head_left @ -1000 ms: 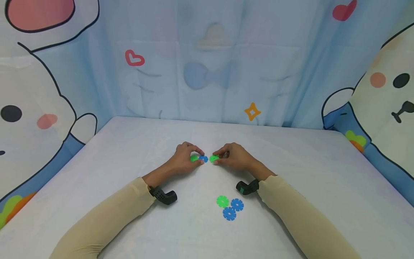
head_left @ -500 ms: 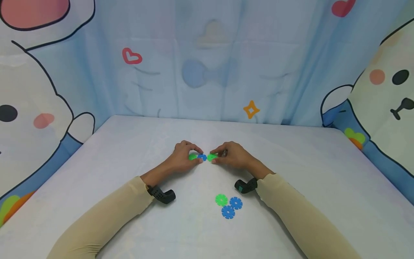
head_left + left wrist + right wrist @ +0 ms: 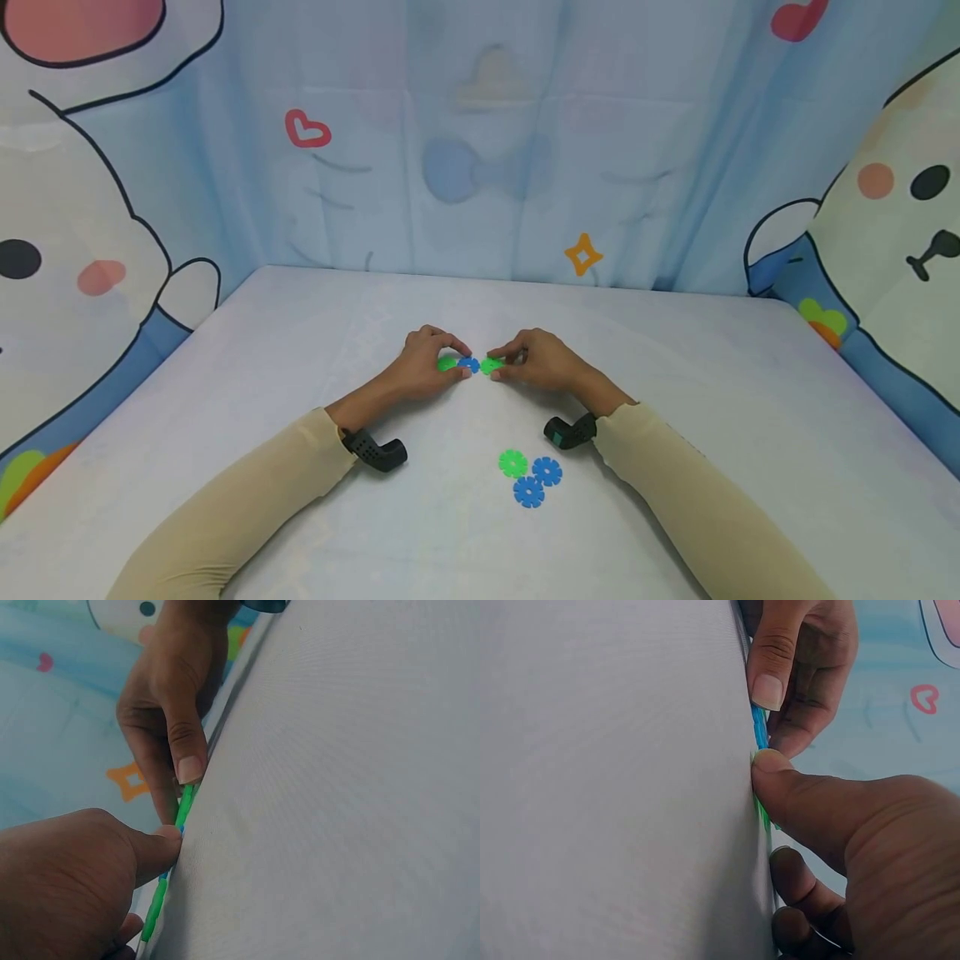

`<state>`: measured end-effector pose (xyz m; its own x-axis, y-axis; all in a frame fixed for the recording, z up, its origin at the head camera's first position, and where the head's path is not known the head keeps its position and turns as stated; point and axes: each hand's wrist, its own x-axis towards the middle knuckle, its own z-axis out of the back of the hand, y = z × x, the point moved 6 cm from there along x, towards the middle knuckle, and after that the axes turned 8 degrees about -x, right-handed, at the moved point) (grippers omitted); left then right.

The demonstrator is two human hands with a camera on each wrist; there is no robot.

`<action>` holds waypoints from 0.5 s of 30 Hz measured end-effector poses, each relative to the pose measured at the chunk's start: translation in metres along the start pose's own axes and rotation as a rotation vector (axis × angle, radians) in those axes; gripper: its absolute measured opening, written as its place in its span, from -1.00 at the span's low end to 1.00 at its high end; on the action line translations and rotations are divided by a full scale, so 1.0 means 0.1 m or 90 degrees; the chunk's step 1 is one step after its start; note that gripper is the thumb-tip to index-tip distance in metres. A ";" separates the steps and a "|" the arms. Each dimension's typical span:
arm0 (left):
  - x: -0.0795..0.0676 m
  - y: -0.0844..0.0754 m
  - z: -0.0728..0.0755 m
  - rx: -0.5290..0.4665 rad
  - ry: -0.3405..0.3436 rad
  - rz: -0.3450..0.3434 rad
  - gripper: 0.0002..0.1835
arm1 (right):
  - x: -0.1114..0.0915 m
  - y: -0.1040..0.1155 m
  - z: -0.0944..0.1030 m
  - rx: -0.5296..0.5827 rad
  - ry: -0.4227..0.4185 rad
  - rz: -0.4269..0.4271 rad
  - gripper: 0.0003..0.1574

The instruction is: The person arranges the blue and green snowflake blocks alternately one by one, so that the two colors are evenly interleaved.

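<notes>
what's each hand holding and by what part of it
The left hand pinches a blue disc by its near and far edges; the right hand pinches a green disc likewise.

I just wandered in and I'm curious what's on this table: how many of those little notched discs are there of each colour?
Green discs: 3
Blue discs: 3
Total: 6

White cloth [image 3: 405,525] all over the bench [image 3: 690,333]

One green disc [image 3: 513,463] and two blue discs [image 3: 528,492] lie flat in a tight bunch up front. Farther back there's a green-blue-green row [image 3: 472,365] of them, down at cloth level.
</notes>
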<state>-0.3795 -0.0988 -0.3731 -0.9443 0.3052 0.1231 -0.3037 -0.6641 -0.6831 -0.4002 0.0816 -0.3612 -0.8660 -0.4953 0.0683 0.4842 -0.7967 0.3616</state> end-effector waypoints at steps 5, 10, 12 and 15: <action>0.00 -0.01 0.01 0.001 -0.001 -0.003 -0.70 | 0.00 0.01 0.00 -0.004 0.004 -0.002 -0.53; 0.00 -0.01 0.01 -0.004 0.000 0.000 -0.68 | 0.00 0.01 0.01 -0.001 0.008 -0.002 -0.54; -0.01 -0.02 0.01 -0.005 0.000 0.002 -0.67 | 0.01 0.00 0.01 0.002 0.013 0.000 -0.54; -0.01 -0.02 0.01 -0.002 -0.002 0.003 -0.65 | 0.02 -0.03 0.03 0.019 0.026 -0.004 -0.53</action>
<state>-0.3784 -0.0981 -0.3711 -0.9463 0.2993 0.1220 -0.2982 -0.6631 -0.6866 -0.4037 0.0843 -0.3589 -0.8630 -0.5044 0.0279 0.4741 -0.7896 0.3895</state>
